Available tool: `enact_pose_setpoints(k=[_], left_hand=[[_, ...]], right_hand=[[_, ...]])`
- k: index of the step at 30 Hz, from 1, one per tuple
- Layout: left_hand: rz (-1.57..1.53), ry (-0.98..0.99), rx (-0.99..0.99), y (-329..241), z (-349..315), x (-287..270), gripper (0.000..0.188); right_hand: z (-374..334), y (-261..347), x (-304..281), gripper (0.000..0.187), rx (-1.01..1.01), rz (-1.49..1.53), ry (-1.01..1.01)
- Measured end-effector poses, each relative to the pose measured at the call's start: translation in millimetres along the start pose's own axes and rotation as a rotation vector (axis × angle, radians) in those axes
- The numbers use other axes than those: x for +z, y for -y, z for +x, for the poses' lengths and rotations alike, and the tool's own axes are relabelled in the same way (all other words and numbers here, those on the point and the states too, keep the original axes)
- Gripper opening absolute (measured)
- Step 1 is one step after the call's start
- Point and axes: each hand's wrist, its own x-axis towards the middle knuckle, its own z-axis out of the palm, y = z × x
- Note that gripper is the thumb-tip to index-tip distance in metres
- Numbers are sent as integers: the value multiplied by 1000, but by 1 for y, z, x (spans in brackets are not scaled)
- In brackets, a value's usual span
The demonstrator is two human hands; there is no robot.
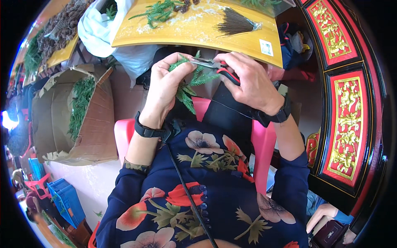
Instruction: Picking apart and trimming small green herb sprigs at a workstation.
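Just below the table's near edge, my left hand (167,78) pinches a green artificial pine sprig (186,91) whose needled branches hang down and spread to the right. My right hand (252,78) is wrapped round pliers (228,74) with red and black handles. The metal jaws point left and reach the top of the sprig beside my left thumb. Whether they bite on a stem or wire is too small to tell.
On the yellow table (190,35) lie a bundle of dark wire stems (235,24) and green sprigs (159,12). A cardboard box (97,124) of greenery stands left, beneath a white plastic bag (97,29). Red-gold carved panels (345,128) rise at right. A blue crate (66,202) sits lower left.
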Motion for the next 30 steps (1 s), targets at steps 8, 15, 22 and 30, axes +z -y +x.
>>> enact_pose_setpoints(k=[8,15,22,30], left_hand=[[-44,51,-102,-1,2,-6,8],[-67,51,-104,2,3,-8,14],[-173,301,-246,-2,6,-19,24],[-434,534,-377,11,12,-31,37]], right_hand=[[3,1,-10,36,-17,-68,21],[-4,-3,-2,36,-18,-88,-10],[-1,-8,-10,35,-72,-1,43],[16,-18,-23,39,-317,-47,117]])
